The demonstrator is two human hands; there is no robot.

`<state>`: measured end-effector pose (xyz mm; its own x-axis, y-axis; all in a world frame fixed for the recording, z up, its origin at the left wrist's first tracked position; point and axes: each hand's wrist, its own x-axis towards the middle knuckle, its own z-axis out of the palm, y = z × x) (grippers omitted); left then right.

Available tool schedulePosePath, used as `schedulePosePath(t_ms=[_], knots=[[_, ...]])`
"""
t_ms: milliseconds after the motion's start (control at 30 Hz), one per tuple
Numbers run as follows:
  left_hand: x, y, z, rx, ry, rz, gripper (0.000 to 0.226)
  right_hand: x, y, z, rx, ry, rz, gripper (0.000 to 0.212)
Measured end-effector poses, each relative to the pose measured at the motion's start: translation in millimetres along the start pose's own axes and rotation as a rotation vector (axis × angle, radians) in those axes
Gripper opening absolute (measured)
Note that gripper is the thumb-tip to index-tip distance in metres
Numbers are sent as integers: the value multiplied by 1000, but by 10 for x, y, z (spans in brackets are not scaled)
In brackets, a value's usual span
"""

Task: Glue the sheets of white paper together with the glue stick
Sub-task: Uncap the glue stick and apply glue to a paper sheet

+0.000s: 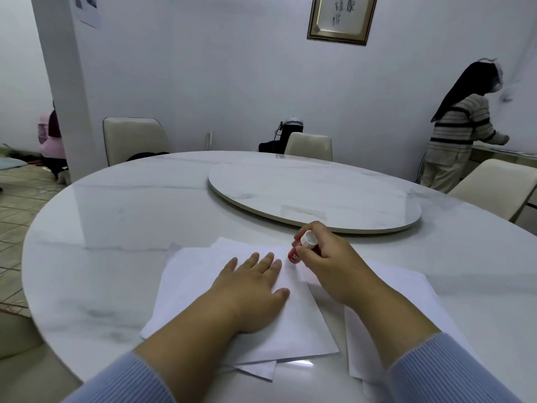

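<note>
A person's left hand (252, 282) lies flat, fingers straight, on the top sheet of a loose stack of white paper (203, 286) on a round marble bench (116, 228). Just beside its fingertips, the right hand (328, 263) grips a red glue stick (302, 248), its white end tilted up and its lower end at the paper. More white sheets (406, 289) lie under the right wrist. Beyond both hands sits a turntable (313, 193); a second person (456, 141) stands by the wall.
</note>
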<state>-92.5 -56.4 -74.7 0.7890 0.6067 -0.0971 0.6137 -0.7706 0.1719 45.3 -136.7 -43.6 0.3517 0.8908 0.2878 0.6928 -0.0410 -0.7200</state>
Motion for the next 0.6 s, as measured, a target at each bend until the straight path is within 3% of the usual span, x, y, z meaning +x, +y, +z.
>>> schedulePosePath(t_ms=[233,367,433,500,600], knots=[[-1,-1,-12,3,-16,3,61,-491,-157,-222,141,-52,-54,11],[2,3,-74,15,-71,19,61,-591,-150,-301,420,-150,8,15],[-14,-33,-211,31,-178,81,61,-559,-103,-352,565,-10,6,17],[-70,-86,-397,24,-291,159,61,-519,-45,-399,642,238,4,17],[-116,-51,-489,-128,-175,180,55,-489,-2,-417,617,526,70,22]])
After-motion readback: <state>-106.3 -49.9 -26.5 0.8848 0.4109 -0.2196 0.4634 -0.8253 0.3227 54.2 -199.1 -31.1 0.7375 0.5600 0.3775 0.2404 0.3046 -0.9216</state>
